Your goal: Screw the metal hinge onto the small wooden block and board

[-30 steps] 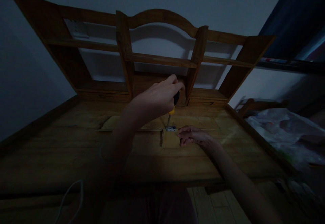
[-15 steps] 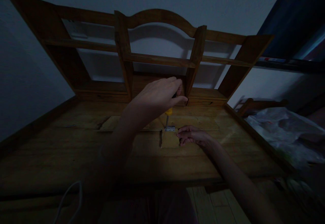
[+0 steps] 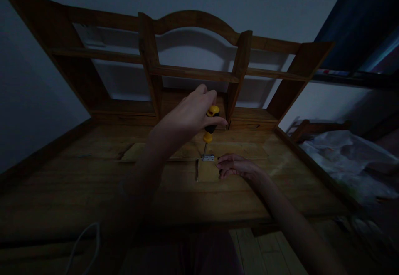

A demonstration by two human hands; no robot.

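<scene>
My left hand [image 3: 195,109] is closed around the black and yellow handle of a screwdriver [image 3: 208,136], with the thumb across its side. The screwdriver stands nearly upright, its shaft running down to a small metal hinge [image 3: 208,158]. The hinge lies at the far edge of a small square wooden block [image 3: 208,172] on the desk. Beside the block's right edge, my right hand [image 3: 235,167] has its fingers bent and gripping at that edge. Whether the tip sits in a screw is too small to make out.
A long wooden strip [image 3: 246,150] lies behind the block on the wooden desk [image 3: 187,206]. A wooden shelf unit [image 3: 193,72] rises at the back. Plastic bags [image 3: 349,158] lie to the right, and a white cable [image 3: 99,241] hangs at the front left.
The fingers of my left hand have shifted and opened out around the handle, so more of the screwdriver shows. My right hand, the hinge and the block have barely moved.
</scene>
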